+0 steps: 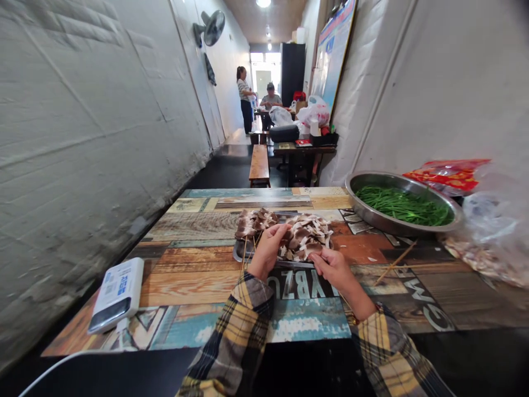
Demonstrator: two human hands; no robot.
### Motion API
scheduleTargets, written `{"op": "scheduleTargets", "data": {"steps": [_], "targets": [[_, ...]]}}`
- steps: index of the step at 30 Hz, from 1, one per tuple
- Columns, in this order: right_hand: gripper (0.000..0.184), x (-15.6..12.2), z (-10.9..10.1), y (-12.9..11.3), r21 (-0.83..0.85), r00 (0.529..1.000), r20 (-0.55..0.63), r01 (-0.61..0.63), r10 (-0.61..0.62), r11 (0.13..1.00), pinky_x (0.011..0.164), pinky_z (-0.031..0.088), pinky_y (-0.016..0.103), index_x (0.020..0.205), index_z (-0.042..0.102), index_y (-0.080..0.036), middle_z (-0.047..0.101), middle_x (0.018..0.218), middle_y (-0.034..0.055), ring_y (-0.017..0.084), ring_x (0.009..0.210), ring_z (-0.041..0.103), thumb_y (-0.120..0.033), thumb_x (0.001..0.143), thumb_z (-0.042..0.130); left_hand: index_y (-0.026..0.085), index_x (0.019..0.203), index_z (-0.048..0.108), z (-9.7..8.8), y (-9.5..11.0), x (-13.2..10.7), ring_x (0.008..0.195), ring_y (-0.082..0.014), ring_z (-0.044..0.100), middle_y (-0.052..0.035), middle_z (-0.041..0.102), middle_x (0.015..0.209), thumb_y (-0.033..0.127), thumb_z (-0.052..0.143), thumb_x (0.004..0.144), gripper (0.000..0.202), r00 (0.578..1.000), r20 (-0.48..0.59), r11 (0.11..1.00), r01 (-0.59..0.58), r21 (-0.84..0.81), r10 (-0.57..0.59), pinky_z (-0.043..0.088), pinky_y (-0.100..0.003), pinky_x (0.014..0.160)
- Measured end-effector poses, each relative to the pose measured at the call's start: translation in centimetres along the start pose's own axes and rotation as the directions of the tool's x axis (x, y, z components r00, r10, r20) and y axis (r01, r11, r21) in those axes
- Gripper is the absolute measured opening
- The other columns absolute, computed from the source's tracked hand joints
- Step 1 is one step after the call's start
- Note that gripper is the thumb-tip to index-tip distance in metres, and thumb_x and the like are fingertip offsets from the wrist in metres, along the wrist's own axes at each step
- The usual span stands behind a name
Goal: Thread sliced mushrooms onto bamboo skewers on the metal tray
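A metal tray (237,255) in the middle of the table holds loose grey-brown and white oyster mushrooms (311,230). At its left end lie mushrooms threaded on thin wooden skewers (243,255), whose bare ends point toward me. My left hand (269,249) is closed over the tray, its fingertips pinched on an oyster mushroom that they partly cover. Lower at the tray's front right, my right hand (330,266) is closed at the mushrooms. A thin skewer (346,302) runs out below this hand toward my wrist; the grip on it is mostly hidden.
On the right stand a steel bowl (355,207) of green chives, a red package (448,173) and a clear plastic bag (490,231). Loose skewers (397,262) lie before the bowl. A white power bank (118,295) with a cable sits left. Two people are farther back.
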State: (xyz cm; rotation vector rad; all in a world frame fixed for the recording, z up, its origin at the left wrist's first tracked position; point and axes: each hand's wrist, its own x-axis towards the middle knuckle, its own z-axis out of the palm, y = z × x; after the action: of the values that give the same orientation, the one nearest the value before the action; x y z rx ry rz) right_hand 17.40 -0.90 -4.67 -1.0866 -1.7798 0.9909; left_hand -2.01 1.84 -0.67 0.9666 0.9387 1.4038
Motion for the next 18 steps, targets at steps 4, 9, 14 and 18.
{"op": "scheduleTargets", "data": {"steps": [4,9,14,18], "targets": [[0.041,-0.11,-0.16,-0.37,-0.013,1.0,0.022,-0.011,0.011,1.0,0.041,0.03,0.021,0.074,0.062,-0.017,0.047,0.048,-0.0042,0.009,0.04,0.039,-0.052,0.089,0.047,0.014,0.073,0.07,0.43,-0.45,-0.03,0.056,-0.008,0.046,-0.0002,0.06,0.065,0.04,0.075,0.065,0.027,1.0,-0.005,0.999,-0.011,0.036,0.011,0.033,-0.019,0.052],[0.039,-0.36,-0.26,-0.21,-0.051,0.998,0.034,-0.045,0.047,0.998,0.04,0.029,0.021,0.071,0.059,-0.017,0.046,0.049,-0.004,0.009,0.04,0.038,-0.049,0.09,0.047,0.013,0.067,0.069,0.51,-0.51,-0.1,0.054,-0.0078,0.044,-0.0002,0.059,0.061,0.035,0.076,0.063,0.024,0.999,-0.027,0.999,-0.027,0.043,0.028,0.032,-0.02,0.051],[0.042,-0.55,-0.4,0.2,-0.102,0.998,0.03,-0.049,0.052,0.994,0.039,0.028,0.021,0.065,0.055,-0.017,0.045,0.047,-0.0038,0.008,0.04,0.037,-0.05,0.09,0.047,0.013,0.063,0.068,0.64,-0.78,-0.21,0.053,-0.0077,0.045,0.0001,0.057,0.059,0.033,0.076,0.063,0.022,0.999,-0.038,0.999,-0.031,0.035,0.032,0.032,-0.021,0.051],[0.043,-0.54,-0.28,0.04,-0.084,0.998,0.008,-0.053,0.054,0.995,0.04,0.028,0.021,0.062,0.054,-0.018,0.046,0.046,-0.004,0.008,0.04,0.038,-0.052,0.088,0.049,0.013,0.063,0.067,0.85,-0.82,-0.26,0.053,-0.0075,0.045,0.0,0.057,0.06,0.034,0.076,0.063,0.023,0.999,-0.025,0.999,-0.033,0.044,0.034,0.034,-0.021,0.051]]}}
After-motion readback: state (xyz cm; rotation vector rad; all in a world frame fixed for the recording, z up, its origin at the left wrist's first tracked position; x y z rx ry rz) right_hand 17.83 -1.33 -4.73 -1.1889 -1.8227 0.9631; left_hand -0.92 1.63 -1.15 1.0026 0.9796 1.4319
